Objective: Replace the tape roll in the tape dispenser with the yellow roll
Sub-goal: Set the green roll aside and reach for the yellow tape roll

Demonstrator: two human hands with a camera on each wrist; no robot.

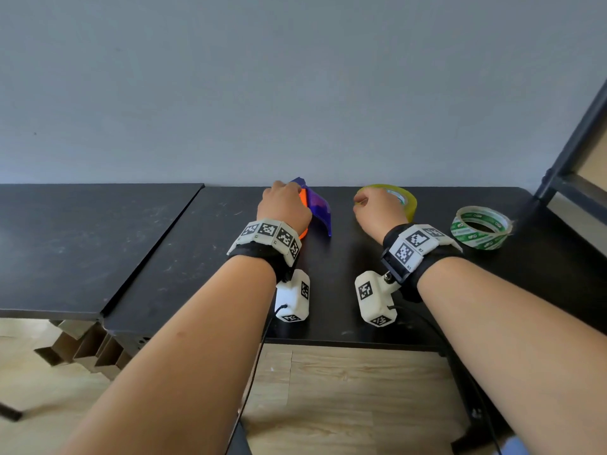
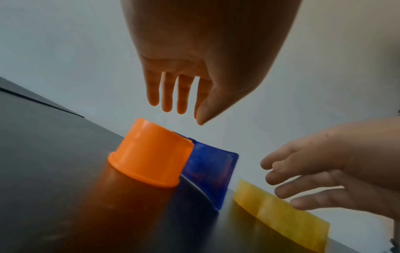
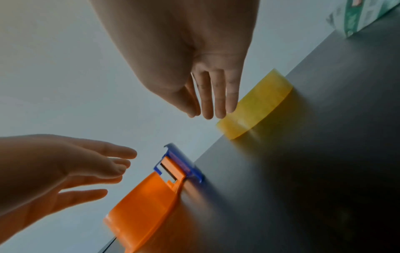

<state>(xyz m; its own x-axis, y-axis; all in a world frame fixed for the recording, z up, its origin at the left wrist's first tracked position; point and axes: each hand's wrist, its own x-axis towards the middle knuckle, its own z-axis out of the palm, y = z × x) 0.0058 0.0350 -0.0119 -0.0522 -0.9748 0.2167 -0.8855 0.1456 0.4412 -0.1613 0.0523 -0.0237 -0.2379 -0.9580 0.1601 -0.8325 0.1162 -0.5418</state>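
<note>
The tape dispenser (image 1: 317,210), orange body (image 2: 151,154) with a blue end (image 2: 211,171), lies on the black table (image 1: 328,274) near the wall. My left hand (image 1: 284,205) hovers just above it with straight fingers (image 2: 166,95) pointing down, holding nothing. To its right the yellow roll (image 1: 409,200) lies flat. My right hand (image 1: 377,206) is over the roll's left side with its fingers (image 3: 218,95) loosely extended beside the roll (image 3: 255,106). Whether they touch the roll I cannot tell. The dispenser (image 3: 147,205) and my left hand (image 3: 75,171) also show in the right wrist view.
A green-and-white printed tape roll (image 1: 481,228) lies flat to the right of the yellow roll. A dark metal frame (image 1: 571,149) rises at the table's right end. A second black tabletop (image 1: 82,241) adjoins on the left. The grey wall stands right behind the objects.
</note>
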